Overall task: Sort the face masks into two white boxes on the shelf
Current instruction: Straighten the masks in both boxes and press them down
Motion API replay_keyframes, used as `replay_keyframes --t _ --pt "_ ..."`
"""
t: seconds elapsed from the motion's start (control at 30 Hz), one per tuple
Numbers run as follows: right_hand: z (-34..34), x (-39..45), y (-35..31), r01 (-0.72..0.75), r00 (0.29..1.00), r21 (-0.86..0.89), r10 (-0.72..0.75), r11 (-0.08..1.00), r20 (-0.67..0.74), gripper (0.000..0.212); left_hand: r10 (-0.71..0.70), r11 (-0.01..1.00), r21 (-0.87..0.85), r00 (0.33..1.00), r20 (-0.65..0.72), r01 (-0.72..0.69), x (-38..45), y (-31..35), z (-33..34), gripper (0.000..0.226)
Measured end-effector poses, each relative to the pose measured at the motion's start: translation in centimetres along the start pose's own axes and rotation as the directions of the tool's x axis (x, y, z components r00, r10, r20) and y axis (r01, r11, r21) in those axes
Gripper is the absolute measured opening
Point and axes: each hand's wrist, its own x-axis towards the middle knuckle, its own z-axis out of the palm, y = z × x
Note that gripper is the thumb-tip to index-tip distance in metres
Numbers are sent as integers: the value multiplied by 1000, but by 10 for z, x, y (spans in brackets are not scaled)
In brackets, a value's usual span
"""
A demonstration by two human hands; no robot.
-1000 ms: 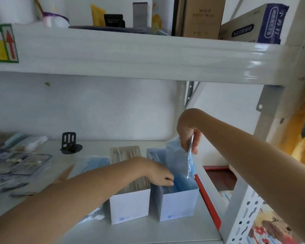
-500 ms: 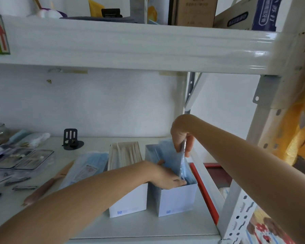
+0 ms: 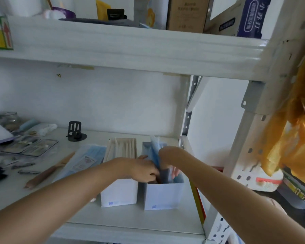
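Blue face masks (image 3: 156, 148) in clear wrap stand upright in right white box (image 3: 163, 195) on shelf (image 3: 130, 219); beige masks (image 3: 123, 148) fill left white box (image 3: 119, 192). Right hand (image 3: 167, 161) grip pinches blue mask; left hand (image 3: 141, 169) grip reaches into the same box, state unclear.

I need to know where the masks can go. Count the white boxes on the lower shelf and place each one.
2. The left white box stands near the shelf's front edge and holds beige masks. The right white box stands right beside it and holds blue masks. Both hands reach into it.
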Motion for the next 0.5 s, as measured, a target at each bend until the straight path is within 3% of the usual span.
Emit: replay_keyframes --t 0.13,0.23,0.3,0.37,0.43,0.5 --pt "1 -4 -1 23 1000 -66 -23 998 -1 33 -13 998 -64 998 -59 9 -6 2 2 32" --pt "-5 6 -4 11 985 -75 -24 997 -173 42 -27 997 -80 972 -232 8 -11 2 1 26" --pt "-2 18 -5 46 954 -54 -60 997 -293 41 -86 996 -40 929 -360 77 -14 -3 0 42" --pt "6 24 -3 73 965 -50 -84 996 -248 31 -211 976 -56 864 -457 208 -21 -15 -2 50" --pt "20 30 -1 65 991 25 -62 998 -118 20 -326 943 -107 806 -494 316 -32 -30 -4 45" --pt "27 33 -4 12 999 38 -10 999 -49 28 -442 895 -169 766 -467 413 -44 -48 -4 38"
